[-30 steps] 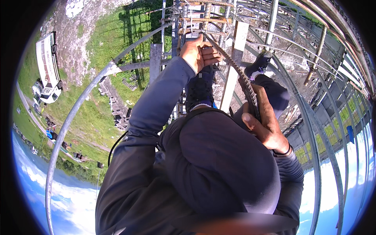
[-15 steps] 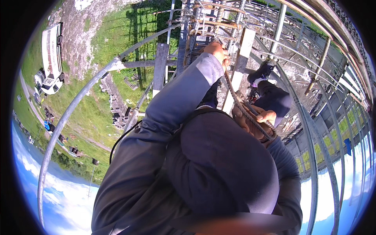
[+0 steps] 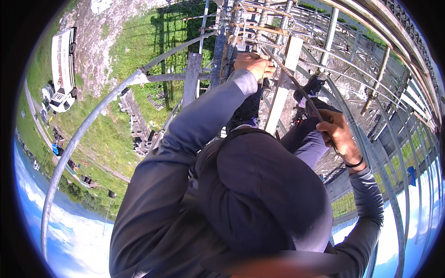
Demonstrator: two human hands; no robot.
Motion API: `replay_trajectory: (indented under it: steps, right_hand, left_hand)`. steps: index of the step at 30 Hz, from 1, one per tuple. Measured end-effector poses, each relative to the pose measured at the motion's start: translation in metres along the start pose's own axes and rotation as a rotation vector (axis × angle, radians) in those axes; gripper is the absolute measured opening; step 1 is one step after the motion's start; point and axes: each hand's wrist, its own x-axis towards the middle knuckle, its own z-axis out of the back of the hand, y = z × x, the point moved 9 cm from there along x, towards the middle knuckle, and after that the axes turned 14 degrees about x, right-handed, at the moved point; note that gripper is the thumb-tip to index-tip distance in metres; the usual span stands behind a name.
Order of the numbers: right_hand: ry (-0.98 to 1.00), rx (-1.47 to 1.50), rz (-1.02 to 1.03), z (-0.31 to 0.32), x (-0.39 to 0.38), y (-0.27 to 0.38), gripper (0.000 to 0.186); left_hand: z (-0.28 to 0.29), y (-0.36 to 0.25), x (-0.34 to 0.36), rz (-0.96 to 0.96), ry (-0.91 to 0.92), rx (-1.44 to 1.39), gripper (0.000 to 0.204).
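Note:
My right hand [image 3: 340, 134] is closed around the lower end of a ribbed rebar [image 3: 297, 84], which slants up and left toward the cage. Its upper end meets the tied rebar cage [image 3: 259, 27] at the top of the view. Close below the cage is my left hand [image 3: 251, 66], fingers curled together and pointing right; whatever they grip is too small to make out. My left sleeve crosses in from the left. Below my hands, my dark-clad knee fills the middle.
A pale plank [image 3: 283, 90] stands between my boots, and a grey board [image 3: 191, 76] is on the left. Curved scaffold pipes [image 3: 95, 116] flank me on both sides. More steel bars and planks run along the right. A white truck [image 3: 61, 69] is on the ground far below.
My right hand has moved right and outward from beside my knee, swinging the rebar's lower end with it. My left hand has shifted slightly left and down, off the bar.

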Motion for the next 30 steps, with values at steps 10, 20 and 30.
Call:
replay_trajectory:
  steps: [10,20,30]
  right_hand:
    - [0.321,1.780,-0.218,-0.102,-0.013,-0.045,0.033]
    - [0.018,0.051,0.397,-0.059,-0.024,0.014,0.048]
    - [0.391,0.493,0.020,-0.074,-0.034,0.054,0.038]
  left_hand:
    - [0.004,-0.013,-0.018,0.044,0.137,0.092,0.024]
    - [0.001,-0.004,-0.007,0.144,0.080,-0.034,0.020]
    - [0.005,0.021,0.040,0.023,0.224,-0.090,0.018]
